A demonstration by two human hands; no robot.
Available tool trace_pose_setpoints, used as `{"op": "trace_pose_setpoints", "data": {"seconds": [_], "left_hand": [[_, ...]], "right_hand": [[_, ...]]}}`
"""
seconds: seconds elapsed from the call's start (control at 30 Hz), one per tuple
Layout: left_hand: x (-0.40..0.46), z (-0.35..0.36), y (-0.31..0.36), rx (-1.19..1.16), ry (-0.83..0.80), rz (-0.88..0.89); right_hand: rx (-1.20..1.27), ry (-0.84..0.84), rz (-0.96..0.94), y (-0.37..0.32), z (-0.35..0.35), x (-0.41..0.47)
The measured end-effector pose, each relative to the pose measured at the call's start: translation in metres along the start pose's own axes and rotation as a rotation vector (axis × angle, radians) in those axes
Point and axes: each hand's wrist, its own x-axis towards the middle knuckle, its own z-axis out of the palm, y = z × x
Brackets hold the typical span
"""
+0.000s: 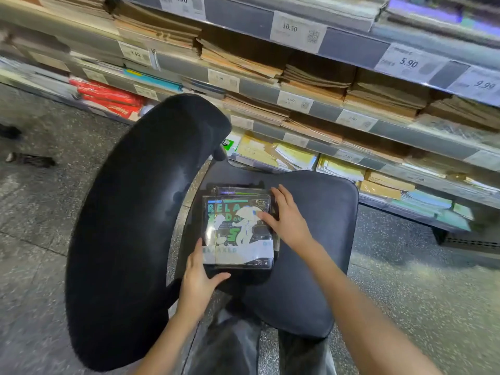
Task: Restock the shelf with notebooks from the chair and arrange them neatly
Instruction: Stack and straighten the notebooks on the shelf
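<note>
A small stack of plastic-wrapped notebooks [232,231] with a black, green and white cover lies on the dark seat of the chair [319,239]. My left hand [198,280] grips the stack's near left corner, thumb under the front edge. My right hand [284,215] rests on its far right edge, fingers spread over the cover. The shelf [351,47] rises behind the chair, with tiers full of brown and coloured notebooks.
The chair's curved black backrest [130,226] stands close on the left. Price tags [296,29] line the shelf rails. Speckled grey floor [419,293] lies on both sides. My dark trouser legs show below the seat. Someone's shoes [29,158] are at far left.
</note>
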Motion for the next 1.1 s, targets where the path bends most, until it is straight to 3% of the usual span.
{"op": "trace_pose_setpoints", "data": {"seconds": [0.17, 0.33, 0.7, 1.1], "left_hand": [[0.005, 0.003, -0.005, -0.137, 0.049, -0.003], [0.009, 0.004, 0.005, -0.104, 0.101, 0.042], [0.017, 0.003, 0.012, -0.052, 0.026, 0.048], [-0.001, 0.020, 0.041, -0.353, -0.019, -0.049]], "right_hand": [[0.072, -0.035, 0.028, -0.001, -0.003, 0.005], [0.139, 0.013, 0.033, -0.003, -0.004, 0.008], [0.243, 0.044, 0.074, -0.005, -0.005, 0.007], [0.395, 0.162, 0.161, 0.014, -0.025, -0.005]]}}
